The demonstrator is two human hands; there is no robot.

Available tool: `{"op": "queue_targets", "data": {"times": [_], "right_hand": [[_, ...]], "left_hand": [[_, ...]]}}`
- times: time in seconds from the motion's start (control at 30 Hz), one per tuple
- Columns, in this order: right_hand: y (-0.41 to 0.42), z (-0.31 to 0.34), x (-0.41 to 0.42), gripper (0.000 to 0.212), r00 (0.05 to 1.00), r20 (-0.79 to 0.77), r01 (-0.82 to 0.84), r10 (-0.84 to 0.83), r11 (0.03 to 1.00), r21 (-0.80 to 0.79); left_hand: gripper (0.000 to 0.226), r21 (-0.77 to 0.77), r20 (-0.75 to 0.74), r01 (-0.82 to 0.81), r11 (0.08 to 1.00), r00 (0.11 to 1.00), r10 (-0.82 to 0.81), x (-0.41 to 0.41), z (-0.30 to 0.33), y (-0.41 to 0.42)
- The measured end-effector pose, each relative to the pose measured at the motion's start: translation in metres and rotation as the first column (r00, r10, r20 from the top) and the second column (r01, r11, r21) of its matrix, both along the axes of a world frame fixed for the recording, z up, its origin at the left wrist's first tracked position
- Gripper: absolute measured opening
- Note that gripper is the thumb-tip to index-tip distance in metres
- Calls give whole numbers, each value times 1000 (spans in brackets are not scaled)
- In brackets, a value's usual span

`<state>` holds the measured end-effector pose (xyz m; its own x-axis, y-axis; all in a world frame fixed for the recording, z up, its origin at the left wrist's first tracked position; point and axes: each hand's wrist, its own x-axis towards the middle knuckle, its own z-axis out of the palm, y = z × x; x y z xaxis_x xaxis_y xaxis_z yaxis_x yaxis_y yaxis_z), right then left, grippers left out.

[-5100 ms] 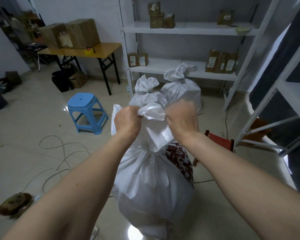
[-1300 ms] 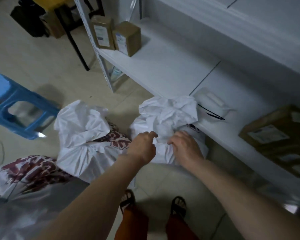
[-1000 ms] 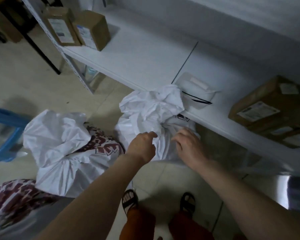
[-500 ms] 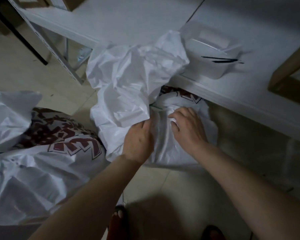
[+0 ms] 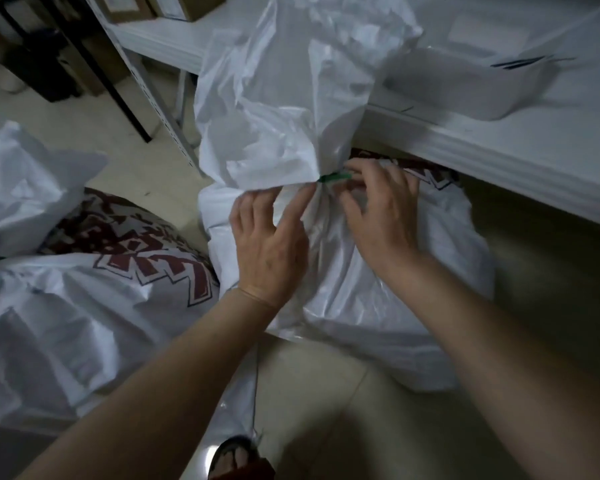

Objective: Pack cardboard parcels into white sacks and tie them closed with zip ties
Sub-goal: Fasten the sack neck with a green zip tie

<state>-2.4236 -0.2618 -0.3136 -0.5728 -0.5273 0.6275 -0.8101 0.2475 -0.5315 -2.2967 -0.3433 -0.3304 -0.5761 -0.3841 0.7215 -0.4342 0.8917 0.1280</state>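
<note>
A filled white sack (image 5: 361, 289) stands on the floor against the low shelf, its gathered top (image 5: 284, 98) ruffled above the neck. A green zip tie (image 5: 335, 176) circles the neck. My right hand (image 5: 385, 216) is at the neck, its fingertips curled and pinching the green tie. My left hand (image 5: 271, 244) lies on the sack just left of the neck, fingers spread and touching the plastic. The parcels inside are hidden.
A second tied white sack with dark red print (image 5: 66, 306) lies at the left. The white shelf (image 5: 499, 150) carries a clear tub of black zip ties (image 5: 465, 88) and cardboard parcels (image 5: 125, 8). A shelf post (image 5: 160, 109) and my sandalled foot (image 5: 236, 459) are close by.
My view has dropped closer to the sack by the shelf. My left hand loosened its hold on the neck and spread out; my right fingers moved up onto the green tie.
</note>
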Motion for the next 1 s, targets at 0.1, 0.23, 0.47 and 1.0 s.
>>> {"op": "queue_targets", "data": {"times": [0.1, 0.23, 0.47, 1.0], "right_hand": [[-6, 7, 5, 19, 999, -36, 6, -7, 1000, -23], [-2, 19, 12, 20, 995, 97, -9, 5, 999, 34], [-3, 50, 27, 28, 952, 209, 118, -225, 897, 427], [89, 98, 131, 32, 909, 328, 96, -258, 895, 436]], "left_hand": [[75, 2, 93, -103, 995, 990, 103, -4, 21, -10], [91, 122, 295, -99, 988, 954, 59, -11, 50, -20], [93, 211, 391, -110, 971, 920, 19, 13, 78, -11], [87, 430, 447, -116, 895, 889, -99, 126, 123, 57]]}}
